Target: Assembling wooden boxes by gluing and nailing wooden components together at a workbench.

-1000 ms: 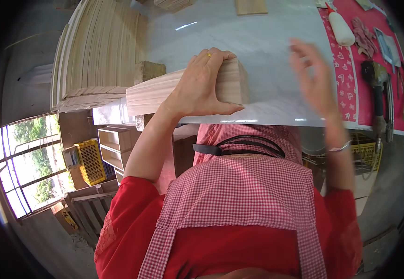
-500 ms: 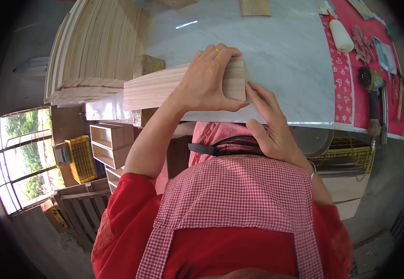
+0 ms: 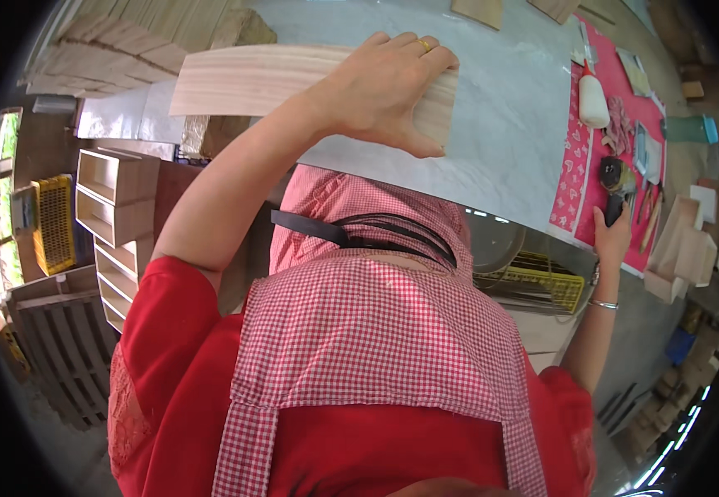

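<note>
My left hand [image 3: 380, 95] is closed over the right end of a pale wooden board [image 3: 248, 79], thumb on the near edge and fingers on the far edge. The board lies lengthwise near the front of the marble-patterned table, its left end over a wooden block [image 3: 202, 137]. Far to the right, my right hand [image 3: 614, 236] is wrapped round the dark handle of a hand-held power tool [image 3: 614, 176]. The tool has a round head and rests on a pink patterned cloth [image 3: 576, 161]. Its exact kind is hard to make out.
Stacked wooden boards [image 3: 103, 50] stand at the far left. Beside the tool are a white glue bottle [image 3: 593, 103], a crumpled rag [image 3: 619, 124] and several slim tools. Open wooden boxes [image 3: 98, 178] and a yellow crate [image 3: 53, 224] stand left below the table.
My right hand has left the board's right end and reached far right to the power tool, closing on its handle. My left hand stays on the board. The view has shifted right.
</note>
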Action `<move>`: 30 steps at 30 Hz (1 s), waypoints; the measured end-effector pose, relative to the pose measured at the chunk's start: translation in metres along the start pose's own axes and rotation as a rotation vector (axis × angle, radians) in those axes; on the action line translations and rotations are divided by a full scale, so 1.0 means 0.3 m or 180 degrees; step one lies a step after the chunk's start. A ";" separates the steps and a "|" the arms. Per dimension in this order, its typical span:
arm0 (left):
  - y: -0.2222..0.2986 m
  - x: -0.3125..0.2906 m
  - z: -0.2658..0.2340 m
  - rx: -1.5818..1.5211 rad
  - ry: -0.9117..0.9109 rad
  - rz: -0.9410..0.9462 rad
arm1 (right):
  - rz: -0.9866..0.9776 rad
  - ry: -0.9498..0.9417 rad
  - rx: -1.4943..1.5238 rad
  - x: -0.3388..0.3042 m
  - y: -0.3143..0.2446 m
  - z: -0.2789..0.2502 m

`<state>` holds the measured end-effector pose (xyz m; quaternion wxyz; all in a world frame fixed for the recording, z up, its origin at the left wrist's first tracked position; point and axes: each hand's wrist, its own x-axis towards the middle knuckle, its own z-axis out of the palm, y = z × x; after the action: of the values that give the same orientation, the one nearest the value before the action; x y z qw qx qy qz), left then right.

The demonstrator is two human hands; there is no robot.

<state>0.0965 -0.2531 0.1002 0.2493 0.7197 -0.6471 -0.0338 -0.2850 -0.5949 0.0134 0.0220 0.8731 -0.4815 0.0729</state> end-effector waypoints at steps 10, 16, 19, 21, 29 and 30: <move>-0.023 -0.005 0.042 0.0203 -0.0035 0.0044 | 0.0268 -0.1159 0.0322 0.172 -0.078 -0.243; -0.024 0.003 0.036 0.0273 -0.0116 -0.0006 | -0.0157 -0.1297 0.1251 -0.052 -0.500 -0.578; -0.017 0.011 0.031 0.0249 -0.0179 -0.0037 | -0.0806 -0.1150 0.1817 -0.118 -0.635 -0.624; -0.012 0.007 0.030 0.0296 -0.0171 -0.0042 | -0.0999 -0.1249 0.2303 -0.130 -0.682 -0.644; -0.003 -0.002 0.035 0.0277 -0.0124 -0.0121 | -0.1644 -0.1454 0.1356 -0.137 -0.793 -0.716; -0.001 -0.001 0.034 0.0264 -0.0118 -0.0123 | -0.1731 -0.1487 0.1433 -0.134 -0.795 -0.715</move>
<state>0.0930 -0.2559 0.0910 0.2065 0.7410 -0.6385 -0.0251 -0.1277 -0.4103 0.2269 -0.2605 0.9445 -0.1977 -0.0321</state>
